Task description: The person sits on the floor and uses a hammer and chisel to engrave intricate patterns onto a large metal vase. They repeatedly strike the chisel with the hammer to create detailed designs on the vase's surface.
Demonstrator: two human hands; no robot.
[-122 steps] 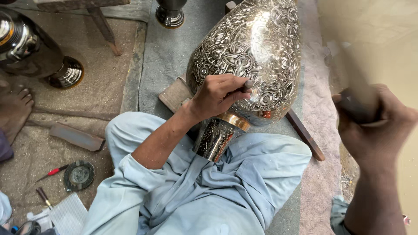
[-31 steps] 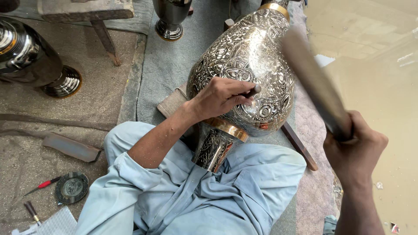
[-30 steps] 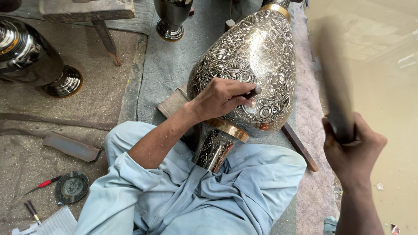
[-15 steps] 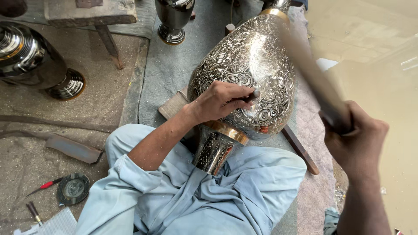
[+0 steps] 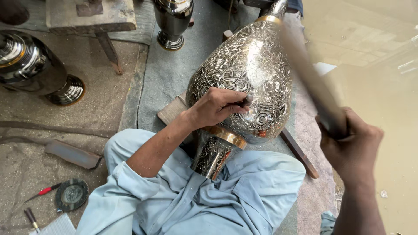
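We see the left hand (image 5: 215, 105) resting on the belly of the vase (image 5: 244, 78), its fingers (image 5: 233, 96) curled tight around a small chisel (image 5: 248, 99). Only the chisel's blunt grey end shows, poking out just past the thumb and forefinger; its tip is hidden against the engraved metal under the fingers. The heel of that hand lies on the vase's lower curve, just above the gold band (image 5: 226, 135) that rings the narrow part.

The right hand (image 5: 350, 146) is clenched in a full fist around the handle of a mallet (image 5: 311, 85). The mallet runs up and to the left from the knuckles, blurred, and its far end crosses in front of the vase's upper right flank; we cannot tell whether it touches anything. The two hands are well apart, with the vase's right side between them.

The vase lies tilted, its foot (image 5: 211, 154) tucked into the lap below the left wrist and its neck pointing away from the fingers. A wooden block (image 5: 172, 112) sits just left of the left wrist, under the vase. Further left of the left-hand fingers stands a dark urn (image 5: 30, 65), and another dark vase (image 5: 173, 19) stands beyond them, up and left.
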